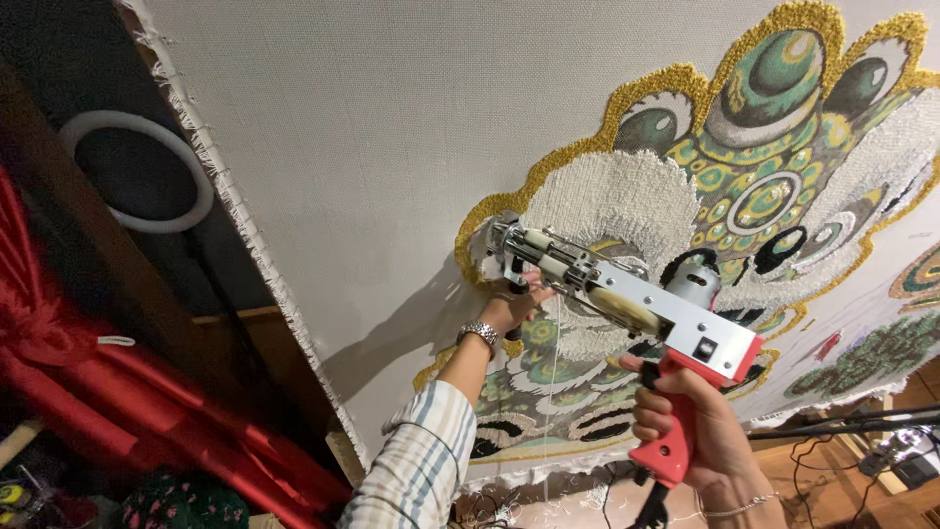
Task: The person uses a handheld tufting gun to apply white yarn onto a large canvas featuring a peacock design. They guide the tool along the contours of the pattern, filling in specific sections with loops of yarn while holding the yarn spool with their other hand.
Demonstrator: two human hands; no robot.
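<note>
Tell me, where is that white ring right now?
The white ring hangs at the upper left of the head view, against the dark wall behind the wooden frame, left of the cloth's frayed edge and above the red fabric.

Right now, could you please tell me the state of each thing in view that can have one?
Tufting gun: held up, tip against the cloth.
Right hand: closed on the gun's red grip.
Left hand: gripping the gun's front handle.
Backing cloth: stretched taut, partly tufted, left edge frayed.
Tufted design: unfinished; bare cloth remains.
Ring light: unlit.
</note>
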